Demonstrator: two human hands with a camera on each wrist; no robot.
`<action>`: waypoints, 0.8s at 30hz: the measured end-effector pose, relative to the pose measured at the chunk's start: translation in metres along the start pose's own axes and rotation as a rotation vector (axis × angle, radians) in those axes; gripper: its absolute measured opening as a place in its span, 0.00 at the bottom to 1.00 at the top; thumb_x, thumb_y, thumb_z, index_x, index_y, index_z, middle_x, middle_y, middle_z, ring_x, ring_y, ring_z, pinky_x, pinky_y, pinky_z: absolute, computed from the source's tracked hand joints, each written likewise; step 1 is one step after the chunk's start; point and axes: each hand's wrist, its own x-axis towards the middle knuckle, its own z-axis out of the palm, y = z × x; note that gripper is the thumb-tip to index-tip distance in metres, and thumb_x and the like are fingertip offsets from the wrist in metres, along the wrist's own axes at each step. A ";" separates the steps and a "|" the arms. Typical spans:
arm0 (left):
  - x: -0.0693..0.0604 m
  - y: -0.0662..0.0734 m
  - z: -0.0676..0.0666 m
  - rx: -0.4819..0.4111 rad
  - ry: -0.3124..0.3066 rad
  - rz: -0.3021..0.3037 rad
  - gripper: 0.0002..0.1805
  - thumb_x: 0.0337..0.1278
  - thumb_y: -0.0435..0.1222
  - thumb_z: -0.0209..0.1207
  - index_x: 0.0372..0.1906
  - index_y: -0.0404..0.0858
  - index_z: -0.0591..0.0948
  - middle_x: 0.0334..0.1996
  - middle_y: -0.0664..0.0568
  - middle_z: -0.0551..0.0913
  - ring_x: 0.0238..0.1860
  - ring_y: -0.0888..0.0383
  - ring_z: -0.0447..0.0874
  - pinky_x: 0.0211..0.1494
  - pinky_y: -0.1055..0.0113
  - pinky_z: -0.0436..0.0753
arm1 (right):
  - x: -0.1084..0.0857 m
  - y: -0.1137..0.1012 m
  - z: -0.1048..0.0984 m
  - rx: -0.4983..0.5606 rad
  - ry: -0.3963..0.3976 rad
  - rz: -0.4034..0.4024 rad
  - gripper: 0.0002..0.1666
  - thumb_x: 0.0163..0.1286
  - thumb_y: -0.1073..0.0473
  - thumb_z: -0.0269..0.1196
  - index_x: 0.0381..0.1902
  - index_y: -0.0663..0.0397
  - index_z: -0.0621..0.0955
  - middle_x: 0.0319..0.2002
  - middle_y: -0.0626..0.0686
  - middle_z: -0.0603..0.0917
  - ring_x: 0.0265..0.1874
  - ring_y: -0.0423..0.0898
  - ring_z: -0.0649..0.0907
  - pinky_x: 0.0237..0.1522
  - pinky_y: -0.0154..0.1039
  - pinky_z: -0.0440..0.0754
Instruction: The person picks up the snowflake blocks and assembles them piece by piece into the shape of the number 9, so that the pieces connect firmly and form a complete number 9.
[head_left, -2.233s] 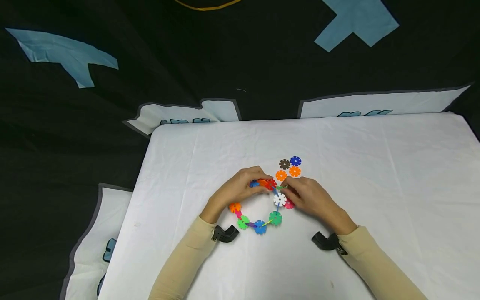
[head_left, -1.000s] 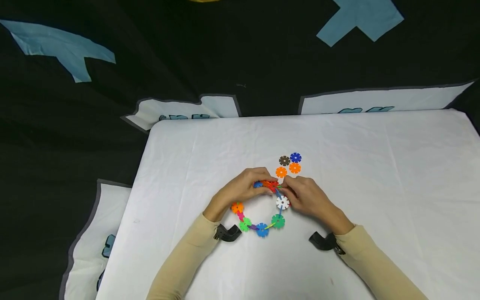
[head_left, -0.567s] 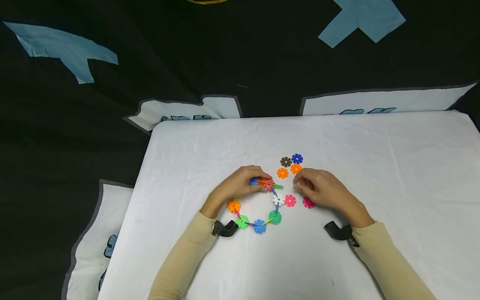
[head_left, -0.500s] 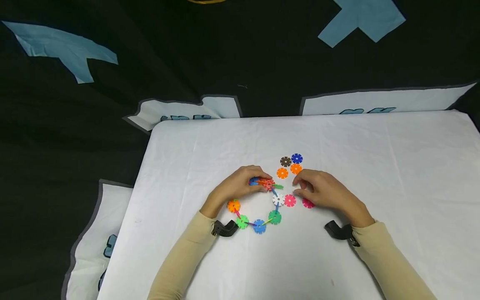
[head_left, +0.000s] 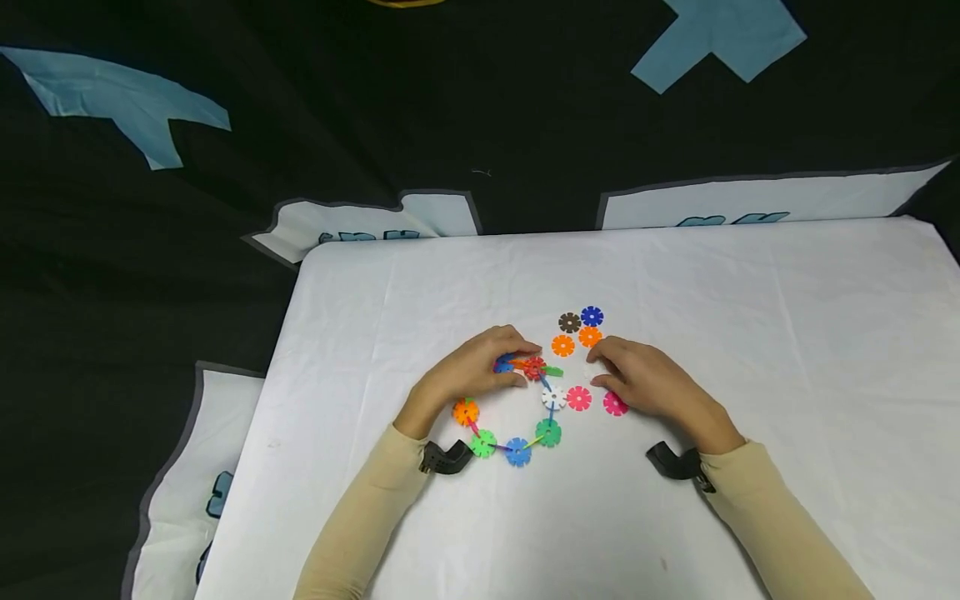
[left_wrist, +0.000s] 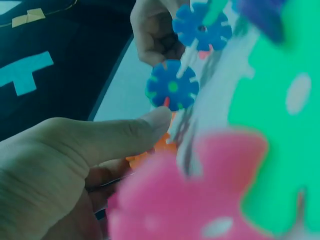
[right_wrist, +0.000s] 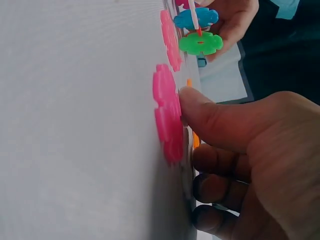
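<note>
In the head view, a ring of slotted plastic discs joined edge to edge lies on the white table. My left hand (head_left: 480, 362) spans its upper left, thumb and fingers apart around the blue disc (head_left: 502, 364) and the red disc (head_left: 534, 368). A green disc (head_left: 553, 372), seen edge-on, joins the red one. My right hand (head_left: 647, 372) is on the table to the right, its thumb and forefinger apart. A faint pale shape (head_left: 590, 372) lies between those fingertips, too indistinct to name. In the right wrist view, a pink disc (right_wrist: 167, 115) lies beside the right thumb.
Loose discs lie behind the ring: a brown one (head_left: 569, 322), a dark blue one (head_left: 592, 316) and two orange ones (head_left: 563, 345). Another pink disc (head_left: 578, 398) sits right of the white disc (head_left: 553, 397). Dark cloth hangs beyond the table's (head_left: 750, 333) far edge.
My right hand has drawn away from the green disc to the right and its fingers have parted. Over the last half second my left thumb and fingers have spread from the red disc.
</note>
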 end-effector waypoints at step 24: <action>0.007 0.007 0.015 0.021 0.074 0.087 0.16 0.56 0.40 0.68 0.51 0.44 0.85 0.47 0.57 0.82 0.52 0.60 0.77 0.64 0.60 0.72 | 0.006 -0.013 0.012 0.287 0.048 -0.007 0.18 0.61 0.56 0.71 0.45 0.61 0.81 0.24 0.46 0.75 0.20 0.39 0.70 0.24 0.30 0.68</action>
